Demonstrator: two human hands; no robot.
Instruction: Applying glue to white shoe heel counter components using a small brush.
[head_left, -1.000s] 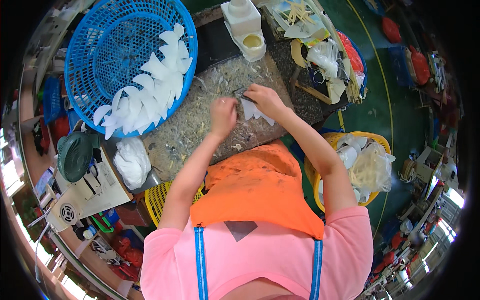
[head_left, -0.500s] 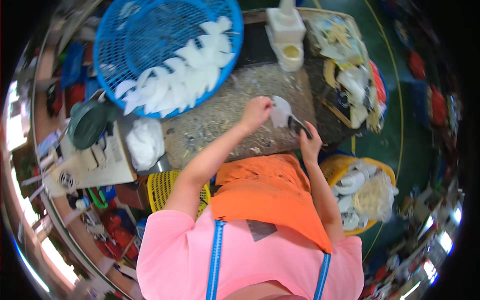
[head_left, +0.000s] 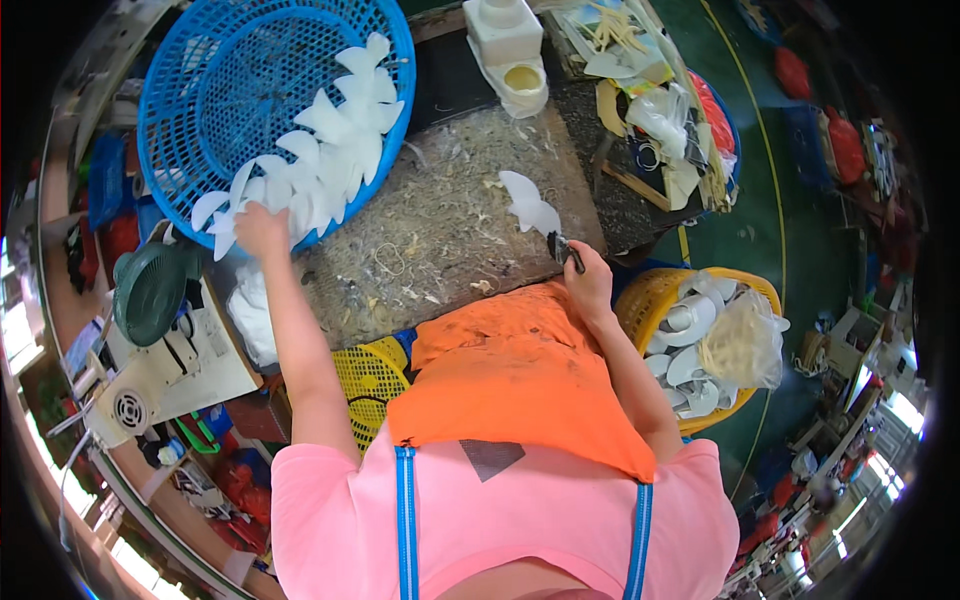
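My left hand (head_left: 263, 230) is at the near edge of a big blue plastic basket (head_left: 402, 130), its curled fingers on a thin white curved piece at the end of a row. Overlapping white curved pieces (head_left: 325, 170) line the basket's near right side. On the worn board (head_left: 440, 220) lies another white piece (head_left: 530, 203) with a scalloped outline. Beside its lower end, my right hand (head_left: 590, 278) is closed round a small black-handled tool (head_left: 565, 252). The tool's working end is too small to make out.
A white block-like container with a round opening (head_left: 521, 77) stands at the back. Scraps and bags (head_left: 660, 115) pile up at the right. A yellow basket (head_left: 630, 300) of white parts stands by my right arm, a yellow crate (head_left: 365, 375) by my left. A dark green basin (head_left: 150, 295) sits at left.
My left hand has let go of the white piece on the board and moved left to the blue basket. My right hand has shifted slightly, still holding the tool. The view has also shifted.
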